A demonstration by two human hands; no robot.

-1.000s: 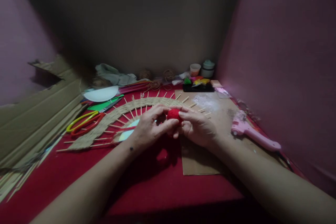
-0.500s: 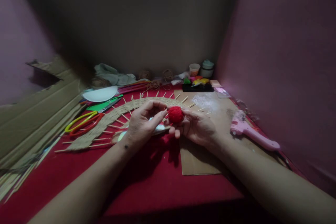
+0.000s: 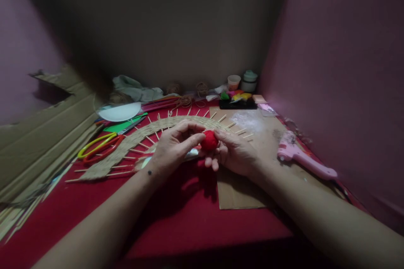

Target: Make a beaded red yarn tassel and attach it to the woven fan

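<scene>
A small ball of red yarn (image 3: 209,141) sits between my two hands, above the red-covered table. My left hand (image 3: 172,145) pinches its left side between thumb and fingers. On the other side, my right hand (image 3: 236,151) holds it with thumb and index finger, the lower fingers curled loosely beneath. Behind and left of the hands lies a woven arch (image 3: 121,151) of tan cord, with thin sticks poking out along both edges. Part of the arch and a pale, shiny item under it are hidden by my left hand.
Scissors (image 3: 99,145) with yellow and red handles lie at the left beside a white plate (image 3: 120,112). On the right, a pink glue gun (image 3: 291,153) rests on a cardboard sheet (image 3: 240,195). A cup (image 3: 233,82) and jar (image 3: 249,81) stand at the back; cardboard (image 3: 47,122) leans left.
The red yarn ball has turned and shifted slightly left and down in my fingers. My left thumb and fingers have come closer around it, and my right hand has moved a little.
</scene>
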